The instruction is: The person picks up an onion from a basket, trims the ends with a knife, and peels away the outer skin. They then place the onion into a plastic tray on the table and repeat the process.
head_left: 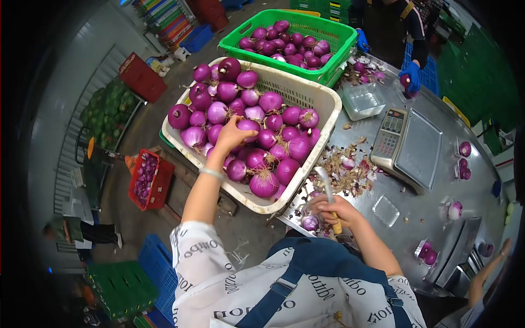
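My left hand point(234, 135) reaches into a white plastic crate point(331, 112) heaped with red onions, its fingers curled around one red onion point(249, 129) near the middle of the pile. A knife with a yellow handle point(337, 225) is gripped in my right hand point(340, 212), its pale blade pointing up and away from me. Just left of that hand, a red onion point(310, 222) lies at the edge of the metal table. Dry skins and root trimmings point(350, 169) are scattered beyond the knife.
A green crate point(229, 48) of onions stands behind the white one. On the metal table are a digital scale point(418, 147), a clear plastic tray point(363, 101) and packed onions point(426, 252). Across it, a person's blue-gloved hand point(410, 77) holds an onion. A red crate point(158, 188) sits at left.
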Demonstrator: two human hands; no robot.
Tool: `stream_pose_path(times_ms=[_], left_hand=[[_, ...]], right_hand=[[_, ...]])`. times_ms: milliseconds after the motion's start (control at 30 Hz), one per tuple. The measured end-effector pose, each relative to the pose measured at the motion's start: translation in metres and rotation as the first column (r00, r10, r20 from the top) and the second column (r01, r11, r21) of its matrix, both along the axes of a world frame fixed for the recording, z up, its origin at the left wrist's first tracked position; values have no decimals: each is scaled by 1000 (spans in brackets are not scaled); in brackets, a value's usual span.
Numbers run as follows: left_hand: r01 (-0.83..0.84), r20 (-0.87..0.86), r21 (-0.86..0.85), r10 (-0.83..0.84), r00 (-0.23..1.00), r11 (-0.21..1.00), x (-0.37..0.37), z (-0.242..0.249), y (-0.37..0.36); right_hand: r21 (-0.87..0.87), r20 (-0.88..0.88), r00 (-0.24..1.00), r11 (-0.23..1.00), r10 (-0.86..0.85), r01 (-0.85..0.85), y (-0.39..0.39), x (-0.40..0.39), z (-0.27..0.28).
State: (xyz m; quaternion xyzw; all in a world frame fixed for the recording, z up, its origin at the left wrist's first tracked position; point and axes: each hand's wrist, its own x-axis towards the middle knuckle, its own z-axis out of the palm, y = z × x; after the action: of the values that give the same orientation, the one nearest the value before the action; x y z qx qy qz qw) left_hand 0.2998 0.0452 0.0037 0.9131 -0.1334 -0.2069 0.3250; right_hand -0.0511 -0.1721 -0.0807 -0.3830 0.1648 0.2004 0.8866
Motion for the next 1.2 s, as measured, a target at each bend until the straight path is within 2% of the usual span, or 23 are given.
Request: stream_pose_path(times_ms=[33,67,100,167,233,300,367,400,500,567,700,733,833,867,933,1000,1100,1200], left_hand=[[-4,-96,-283,-24,995,959,-12,9,0],[-40,-189,-536,-74,979,843,-30,15,2],[-103,-266,-741,-148,953,664,-49,21,2],[-111,-270,-905,-352,896,411,-96,38,-7],[-237,-403,-887,-415,816,396,-141,47,-18],[-253,-436,-881,-477,763,400,-173,32,-30],[-299,-515,-847,-537,668,440,-205,38,-44],[-307,-539,-834,-558,631,459,-218,40,-49],[-267,-573,-810,-606,552,522,-242,42,-59],[-194,-560,-809,-626,543,556,-251,37,-61],[-139,-589,-783,-652,479,606,-262,40,-63],[-97,-565,-789,-656,501,606,-265,36,-63],[2,-498,-786,-635,590,618,-273,30,-63],[-51,-526,-772,-592,611,633,-277,35,-62],[58,-342,-773,-493,800,632,-277,27,-62],[174,-116,-699,-351,929,694,-275,17,-59],[357,264,-601,-244,933,715,-272,2,-62],[360,353,-625,-161,922,692,-276,4,-70]], right_hand=[[-131,-40,992,985,-121,115,-5,-12,-6],[-262,-70,967,940,-245,219,-8,-21,-9],[-575,-24,980,805,-199,149,-14,-28,5],[-846,271,952,436,-145,307,-19,-42,13],[-881,454,891,142,-18,452,-22,-48,52],[-801,569,811,-129,137,584,-24,-46,80],[-649,614,738,-351,282,675,-26,-48,95],[-647,583,755,-391,299,654,-25,-50,105],[-636,493,803,-491,334,595,-22,-55,119],[-632,443,829,-536,343,560,-21,-60,118],[-681,428,847,-504,316,532,-14,-68,109],[-691,382,872,-531,307,490,-8,-69,114],[-689,393,881,-549,264,472,0,-71,107],[-716,362,904,-553,230,427,-1,-74,99],[-761,297,939,-551,176,344,-7,-80,88],[-733,433,878,-488,203,474,-3,-85,94],[-710,524,823,-421,219,564,7,-85,107],[-696,544,811,-423,218,580,10,-76,98]])
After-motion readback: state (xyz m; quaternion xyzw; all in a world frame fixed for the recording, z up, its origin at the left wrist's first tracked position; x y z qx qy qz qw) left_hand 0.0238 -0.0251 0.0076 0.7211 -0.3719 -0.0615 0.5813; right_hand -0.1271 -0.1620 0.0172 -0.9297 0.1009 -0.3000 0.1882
